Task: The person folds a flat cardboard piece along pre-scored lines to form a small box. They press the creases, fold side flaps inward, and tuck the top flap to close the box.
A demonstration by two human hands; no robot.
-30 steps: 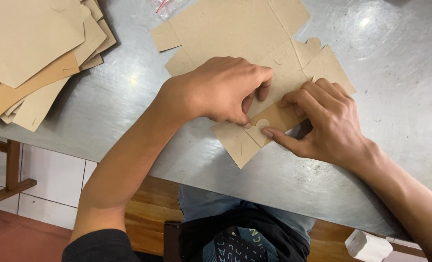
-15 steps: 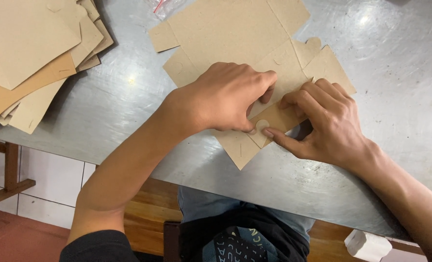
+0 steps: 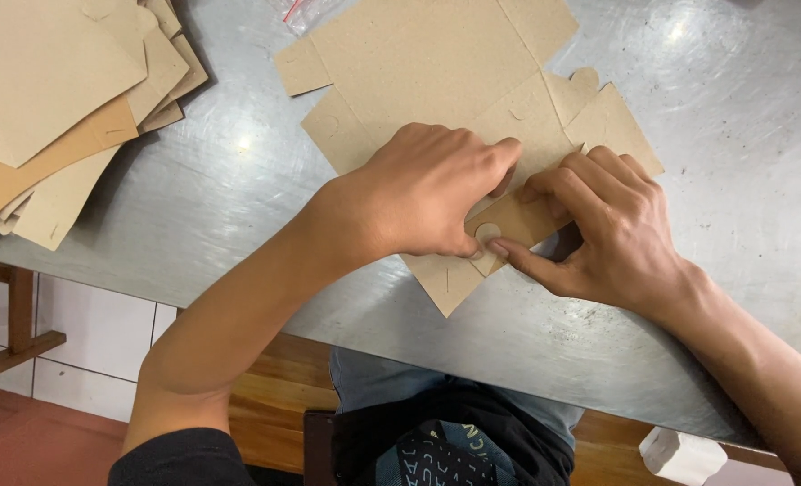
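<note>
A flat brown cardboard box blank (image 3: 436,63) with flaps and tabs lies on the grey metal table (image 3: 238,198). My left hand (image 3: 427,189) presses down on the blank's near part, fingers curled, thumb at a small round tab. My right hand (image 3: 607,229) pinches a folded-up near flap (image 3: 517,220) of the same blank between thumb and fingers, right beside my left hand. The fold line under both hands is hidden.
A stack of more brown cardboard blanks (image 3: 49,99) lies at the table's far left. A bit of clear plastic with red (image 3: 306,9) shows at the top edge. A wooden bench (image 3: 274,387) and tiled floor are below the table's near edge. A white object (image 3: 684,454) sits low right.
Both hands stay on the near flap; my left hand has shifted slightly and the flap is folded a little further over.
</note>
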